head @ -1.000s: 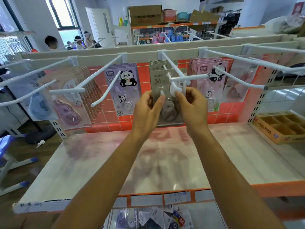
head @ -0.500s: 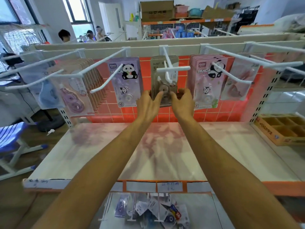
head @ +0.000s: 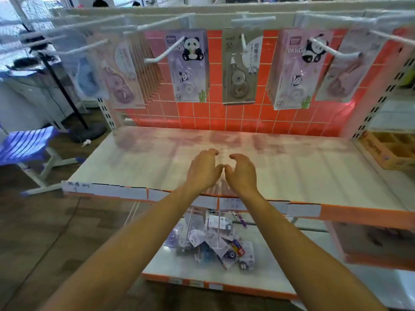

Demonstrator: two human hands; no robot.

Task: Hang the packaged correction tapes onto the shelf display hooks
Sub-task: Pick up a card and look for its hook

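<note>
A beige packaged correction tape hangs on the middle white hook against the orange tiled back panel. Purple panda packs hang to its left, pink panda packs to its right. A loose pile of packaged correction tapes lies on the lower shelf. My left hand and my right hand hover side by side above the white shelf, well below the hooks, fingers curled apart and holding nothing.
More tape packs hang on hooks at the left and far right. A cardboard divider box sits at the shelf's right end. A blue stool and a black stand base are on the floor at left.
Both hands let go of the beige pack, now hanging on the middle hook, and dropped down toward me over the shelf. The view tilted downward.
</note>
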